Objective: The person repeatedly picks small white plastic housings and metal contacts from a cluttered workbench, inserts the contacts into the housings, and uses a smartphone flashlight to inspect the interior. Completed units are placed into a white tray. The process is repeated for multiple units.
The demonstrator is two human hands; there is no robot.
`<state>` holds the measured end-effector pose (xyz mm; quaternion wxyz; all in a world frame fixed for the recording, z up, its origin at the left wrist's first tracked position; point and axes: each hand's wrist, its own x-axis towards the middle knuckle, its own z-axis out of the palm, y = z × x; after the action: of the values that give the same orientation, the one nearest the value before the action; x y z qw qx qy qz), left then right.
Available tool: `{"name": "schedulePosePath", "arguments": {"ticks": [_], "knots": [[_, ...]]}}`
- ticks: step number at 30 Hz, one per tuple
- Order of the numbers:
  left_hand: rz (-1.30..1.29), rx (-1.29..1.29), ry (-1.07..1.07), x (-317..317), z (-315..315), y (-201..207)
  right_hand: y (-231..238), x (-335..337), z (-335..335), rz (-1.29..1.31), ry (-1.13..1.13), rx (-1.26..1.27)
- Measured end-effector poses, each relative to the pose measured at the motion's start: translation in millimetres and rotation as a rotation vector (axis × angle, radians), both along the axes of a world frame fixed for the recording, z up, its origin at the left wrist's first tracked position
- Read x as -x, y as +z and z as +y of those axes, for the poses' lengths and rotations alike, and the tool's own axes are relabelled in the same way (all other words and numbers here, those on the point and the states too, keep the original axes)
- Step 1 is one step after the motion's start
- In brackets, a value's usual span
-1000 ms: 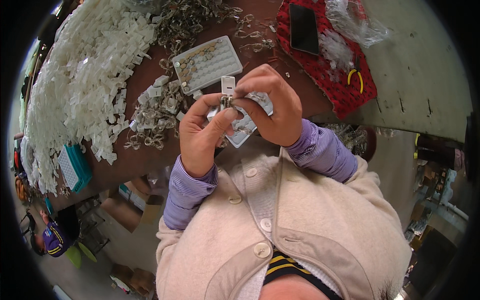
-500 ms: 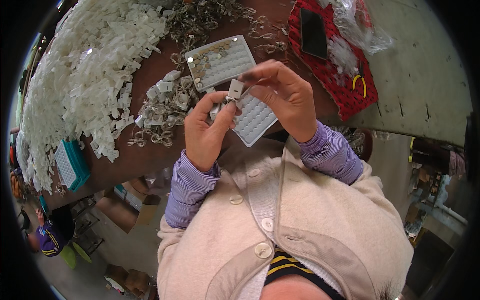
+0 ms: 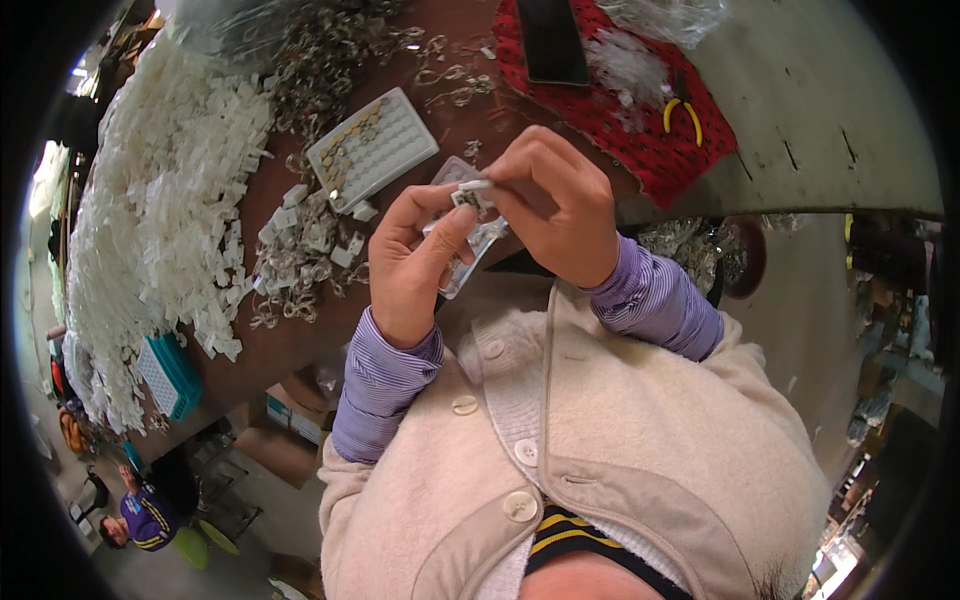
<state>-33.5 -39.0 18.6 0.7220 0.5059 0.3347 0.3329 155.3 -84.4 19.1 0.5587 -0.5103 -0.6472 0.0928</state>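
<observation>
My left hand (image 3: 410, 265) is closed around a small white plastic case (image 3: 466, 200), thumb pressed on its near side. Something dark shows inside the case. From the right, my right hand (image 3: 565, 205) pinches a thin white piece (image 3: 474, 184) at the case's top edge; whether the two are joined I cannot tell. Under both hands lies a pale, partly see-through tray (image 3: 462, 280), mostly hidden, with small white bits in it. Beyond my left hand sits a white tray (image 3: 405, 125) with round pockets, some filled with coin-like discs (image 3: 350, 135).
A large heap of white plastic pieces (image 3: 160, 220) covers the table's left. Cords (image 3: 330, 60) lie behind, and corded white cases (image 3: 300, 235) left of my hands. Yellow-handled pliers (image 3: 683, 120) and a phone (image 3: 552, 45) rest on red cloth (image 3: 650, 165). A teal tray (image 3: 172, 375) stands near left.
The case's slotted face has turned out of sight, and a dark inside shows. My right fingers have come onto the thin white piece. The whole view has shifted.
</observation>
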Motion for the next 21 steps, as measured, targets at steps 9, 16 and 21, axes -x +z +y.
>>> {"name": "schedulePosePath", "arguments": {"ticks": [9,16,21], "knots": [[-0.012,0.249,-0.231,-74.7,-16.4,-6.7,-21.6,-54.6,-50.0,-0.120,-0.142,-0.080],[-0.022,0.479,-0.355,-91.0,5.0,-10.7,-26.2,-67.5,-39.4,-0.040,-0.210,-0.104],[-0.092,0.545,-0.366,-86.3,19.4,-15.0,-14.3,-61.0,-29.4,0.029,-0.184,0.068]]}}
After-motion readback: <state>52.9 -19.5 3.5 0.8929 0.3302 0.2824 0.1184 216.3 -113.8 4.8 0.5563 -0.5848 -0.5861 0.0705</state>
